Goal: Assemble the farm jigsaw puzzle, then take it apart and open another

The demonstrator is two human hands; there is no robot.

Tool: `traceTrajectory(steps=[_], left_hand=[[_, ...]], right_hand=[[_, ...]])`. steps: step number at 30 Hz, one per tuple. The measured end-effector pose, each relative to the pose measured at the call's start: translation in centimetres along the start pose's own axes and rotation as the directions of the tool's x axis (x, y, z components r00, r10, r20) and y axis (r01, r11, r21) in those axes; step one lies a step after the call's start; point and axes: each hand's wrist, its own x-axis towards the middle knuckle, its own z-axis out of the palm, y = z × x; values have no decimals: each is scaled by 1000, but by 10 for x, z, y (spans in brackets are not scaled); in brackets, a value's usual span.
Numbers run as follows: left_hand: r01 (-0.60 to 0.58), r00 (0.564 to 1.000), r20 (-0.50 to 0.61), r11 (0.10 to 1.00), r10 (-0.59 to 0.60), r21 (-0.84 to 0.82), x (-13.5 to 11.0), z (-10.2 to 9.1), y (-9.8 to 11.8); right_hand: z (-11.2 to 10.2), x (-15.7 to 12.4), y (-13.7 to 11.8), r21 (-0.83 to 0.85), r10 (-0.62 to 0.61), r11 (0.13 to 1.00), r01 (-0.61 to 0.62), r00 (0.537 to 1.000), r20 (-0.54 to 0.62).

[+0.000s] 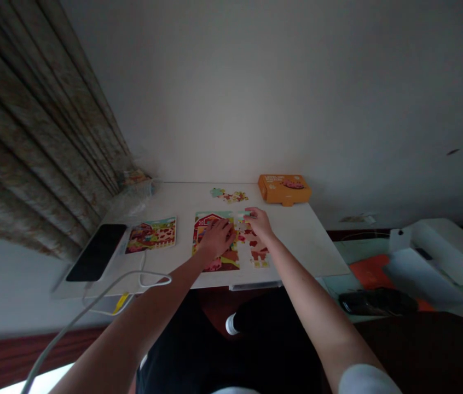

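A farm-scene jigsaw puzzle [228, 263] with a red barn lies partly assembled on the white table. My left hand [217, 238] rests on it, fingers spread over the middle and covering part of the picture. To its right, my right hand [258, 222] has its thumb and fingers closed at the edge of a light green puzzle piece [245, 214], which they partly hide. Joined brown-and-white pieces [259, 253] sit under and below that hand, a narrow gap away from the barn section. Farther back is a group of loose pieces [235, 196].
An orange puzzle box [284, 189] stands at the back right. On the left are a picture card [152, 235], a black phone [97, 253] and a white cable [112, 284]. Clear plastic wrap [133, 200] lies by the curtain [38, 109]. A wall borders the table's back.
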Motion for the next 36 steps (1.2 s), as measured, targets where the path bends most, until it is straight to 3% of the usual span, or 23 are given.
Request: traceTrajectory(steps=[3,6,10,15,21,27,36], left_hand=[[1,1000,-8,1000,-1,2,0,-1,1],[6,1000,-13,1000,-6,4,0,-1,2],[6,1000,-13,1000,-6,6,0,-1,3],[18,1000,-18,1000,-18,17,-1,-3,4],[-4,1000,-9,999,4,44,-1,-2,4],[5,1000,-1,996,-5,84,0,1,3],[6,999,36,996,-9,90,1,-5,6]], right_hand=[[16,22,0,-223,-13,975,22,999,39],[22,36,2,-438,-56,894,91,994,93],[21,43,5,-568,-100,803,182,980,173],[20,34,-3,-710,-95,674,202,978,188],[23,11,-19,-781,-126,581,228,973,191],[25,-18,-21,-758,-203,505,412,911,360],[24,-34,-11,-754,-222,489,439,899,379]])
